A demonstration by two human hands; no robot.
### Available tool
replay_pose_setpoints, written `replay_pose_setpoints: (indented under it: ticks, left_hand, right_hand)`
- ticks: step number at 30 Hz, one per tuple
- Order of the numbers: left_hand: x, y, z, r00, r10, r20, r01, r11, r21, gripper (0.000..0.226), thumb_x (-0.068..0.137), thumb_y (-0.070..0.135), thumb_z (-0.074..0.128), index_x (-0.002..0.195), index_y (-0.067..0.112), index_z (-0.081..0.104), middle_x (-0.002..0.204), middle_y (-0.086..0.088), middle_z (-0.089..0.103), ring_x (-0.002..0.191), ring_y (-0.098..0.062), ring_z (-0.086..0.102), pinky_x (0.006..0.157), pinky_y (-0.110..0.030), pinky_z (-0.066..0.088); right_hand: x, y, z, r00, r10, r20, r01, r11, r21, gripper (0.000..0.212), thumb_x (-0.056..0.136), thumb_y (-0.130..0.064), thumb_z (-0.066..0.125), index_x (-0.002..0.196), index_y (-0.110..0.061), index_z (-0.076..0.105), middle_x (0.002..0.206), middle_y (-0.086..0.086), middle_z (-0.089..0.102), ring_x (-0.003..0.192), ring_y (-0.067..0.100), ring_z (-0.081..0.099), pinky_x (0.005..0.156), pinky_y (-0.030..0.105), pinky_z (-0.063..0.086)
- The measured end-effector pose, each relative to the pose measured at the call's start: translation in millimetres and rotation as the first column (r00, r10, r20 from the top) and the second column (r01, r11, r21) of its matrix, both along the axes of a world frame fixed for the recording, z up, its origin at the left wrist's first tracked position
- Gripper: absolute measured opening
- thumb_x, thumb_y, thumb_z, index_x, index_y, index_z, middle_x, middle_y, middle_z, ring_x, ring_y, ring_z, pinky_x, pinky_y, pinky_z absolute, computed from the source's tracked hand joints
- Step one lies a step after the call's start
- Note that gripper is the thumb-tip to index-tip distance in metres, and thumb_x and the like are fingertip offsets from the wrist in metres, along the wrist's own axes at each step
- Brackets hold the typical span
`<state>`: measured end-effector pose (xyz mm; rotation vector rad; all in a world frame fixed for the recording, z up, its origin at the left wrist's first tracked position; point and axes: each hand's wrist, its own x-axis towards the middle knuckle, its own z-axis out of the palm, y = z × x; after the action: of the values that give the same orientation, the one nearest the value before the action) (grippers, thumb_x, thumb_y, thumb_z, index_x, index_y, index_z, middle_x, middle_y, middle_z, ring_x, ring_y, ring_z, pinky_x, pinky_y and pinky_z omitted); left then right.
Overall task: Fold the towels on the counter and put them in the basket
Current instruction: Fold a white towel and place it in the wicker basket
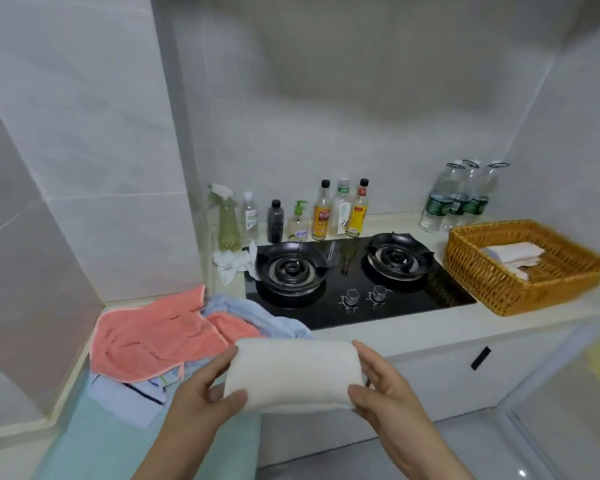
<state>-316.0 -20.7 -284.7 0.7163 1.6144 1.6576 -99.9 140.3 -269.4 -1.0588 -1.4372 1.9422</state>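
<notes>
The folded cream towel (293, 374) was held just off the front edge of the surface (395, 337), its long axis running nine to three o'clock; the left hand (201, 393) gripped its nine o'clock end and the right hand (381, 386) its three o'clock end, thumb and fingers of each curled round the cloth. The basket (482, 292) stood at about two o'clock from the hands, well apart, beyond the stove (343, 282); a white folded towel (513, 254) already lay inside it. The right hand was the nearer one, so the carry would likely swing toward two o'clock with the towel's three o'clock end leading. At ten o'clock, near the left hand, a pink towel (153, 341) and a blue towel (257, 317) lay crumpled and unfolded on the surface.
</notes>
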Motion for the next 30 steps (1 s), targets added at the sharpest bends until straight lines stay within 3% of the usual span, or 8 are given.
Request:
replay_pose_setpoints:
  ticks: [2,6,11,16,22,26,30]
  left_hand:
    - [27,36,5,1.000,-0.015,-0.015,0.015,1.000,0.019,0.087,0.033,0.027,0.094,0.114,0.027,0.063,0.117,0.006,0.069,0.097,-0.006,0.069,0.069,-0.017,0.055]
    - [86,111,16,0.997,-0.035,-0.070,0.040,0.996,0.077,0.065,0.054,0.002,0.072,0.115,0.021,0.061,0.123,-0.005,0.064,0.097,0.001,0.066,0.072,-0.011,0.052]
    - [155,194,26,0.993,-0.114,-0.036,0.118,0.987,0.108,0.067,0.054,0.000,0.070,0.117,0.021,0.061,0.120,0.000,0.065,0.089,0.000,0.068,0.066,-0.013,0.053]
    - [201,261,40,0.984,-0.167,-0.059,0.172,0.980,0.102,0.079,0.041,0.020,0.081,0.118,0.019,0.063,0.114,0.000,0.071,0.099,-0.006,0.068,0.072,-0.015,0.055]
    - [235,332,44,0.979,-0.181,-0.093,0.186,0.981,0.054,0.062,0.062,-0.002,0.080,0.115,0.027,0.065,0.112,0.008,0.072,0.103,-0.010,0.067,0.088,-0.032,0.054]
    - [252,392,34,0.977,-0.186,-0.105,0.189,0.982,0.020,0.061,0.071,-0.019,0.072,0.108,0.030,0.066,0.105,0.003,0.073,0.090,-0.003,0.070,0.068,-0.017,0.056]
    - [266,459,20,0.978,-0.183,-0.102,0.184,0.983,-0.003,0.062,0.069,-0.021,0.072,0.112,0.024,0.064,0.109,-0.003,0.070,0.080,-0.006,0.071,0.066,-0.011,0.055]
  right_hand:
    - [30,30,9,1.000,-0.024,0.011,0.023,0.999,0.045,0.059,0.087,0.013,0.052,0.129,-0.029,0.057,0.130,-0.011,0.061,0.099,0.014,0.069,0.087,0.036,0.055]
    - [93,91,25,0.997,-0.075,0.024,0.072,0.992,0.106,0.058,0.087,0.010,0.055,0.120,-0.037,0.060,0.126,-0.010,0.062,0.103,0.018,0.068,0.086,0.035,0.056]
    - [170,157,43,0.989,-0.142,0.033,0.136,0.978,0.157,0.054,0.087,0.005,0.058,0.121,-0.037,0.057,0.125,-0.009,0.062,0.101,0.017,0.068,0.085,0.034,0.056]
    - [224,210,52,0.975,-0.219,0.045,0.207,0.961,0.185,0.052,0.087,0.003,0.059,0.118,-0.038,0.056,0.124,-0.008,0.062,0.105,0.018,0.066,0.086,0.035,0.057]
    - [262,272,51,0.961,-0.265,0.081,0.245,0.950,0.195,0.055,0.085,0.009,0.057,0.125,-0.029,0.056,0.120,-0.006,0.065,0.107,0.021,0.063,0.089,0.039,0.057]
    - [280,329,45,0.955,-0.271,0.123,0.236,0.941,0.241,0.054,0.085,0.010,0.057,0.118,-0.033,0.059,0.119,-0.006,0.066,0.106,0.016,0.063,0.092,0.039,0.055]
    - [289,398,33,0.939,-0.295,0.178,0.239,0.929,0.281,0.055,0.086,0.008,0.058,0.109,-0.042,0.059,0.119,-0.013,0.065,0.112,0.014,0.059,0.100,0.041,0.050]
